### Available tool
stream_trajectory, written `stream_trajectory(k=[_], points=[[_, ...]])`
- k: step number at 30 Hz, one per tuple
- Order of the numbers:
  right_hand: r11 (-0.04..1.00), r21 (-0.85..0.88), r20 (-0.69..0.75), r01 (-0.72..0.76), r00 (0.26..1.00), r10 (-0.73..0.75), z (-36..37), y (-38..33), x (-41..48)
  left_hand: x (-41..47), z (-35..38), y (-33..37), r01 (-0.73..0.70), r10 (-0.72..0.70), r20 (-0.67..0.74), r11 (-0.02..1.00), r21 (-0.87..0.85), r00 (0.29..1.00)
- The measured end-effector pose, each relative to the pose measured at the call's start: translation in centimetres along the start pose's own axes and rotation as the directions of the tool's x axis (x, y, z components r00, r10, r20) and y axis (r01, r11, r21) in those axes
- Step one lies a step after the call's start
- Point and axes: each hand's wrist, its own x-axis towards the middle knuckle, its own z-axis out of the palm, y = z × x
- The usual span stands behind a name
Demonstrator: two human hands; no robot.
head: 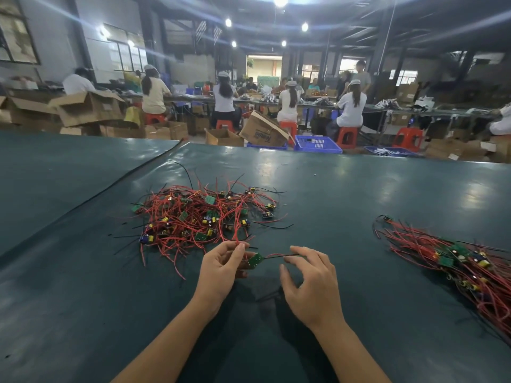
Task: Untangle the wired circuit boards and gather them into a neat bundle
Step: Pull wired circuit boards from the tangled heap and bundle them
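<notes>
Circuit board (255, 260) pinched in left hand (221, 268); right hand (309, 283) touches its wire (279, 255).

This is a factory assembly hall. Workers (349, 106) in white caps sit on red plastic stools (347, 136) along long worktables (193, 98), amid open cardboard boxes (88, 106) and blue crates (316, 143). Bare lamps (280, 0) hang under a steel-framed roof (359, 23). A dark green bench (359, 189) carries heaps of wired circuit boards (199, 217).
</notes>
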Motion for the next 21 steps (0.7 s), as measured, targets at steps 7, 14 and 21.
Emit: stream_trajectory(k=[7, 14, 21], points=[[0.968, 0.171, 0.114, -0.181, 0.980, 0.163, -0.3, 2.5, 1.0, 0.1, -0.1, -0.2, -0.009, 0.009, -0.011, 1.000, -0.006, 1.000], [0.839, 0.136, 0.019, -0.528, 0.848, 0.530, -3.7, 11.1, 3.9, 0.3, -0.2, -0.5, -0.009, 0.009, 0.009, 1.000, 0.023, 1.000], [0.739, 0.010, -0.123, -0.673, 0.733, 0.669, -8.4, 18.0, 5.1, 0.2, -0.2, -0.6, -0.010, 0.009, 0.012, 0.999, 0.050, 1.000]])
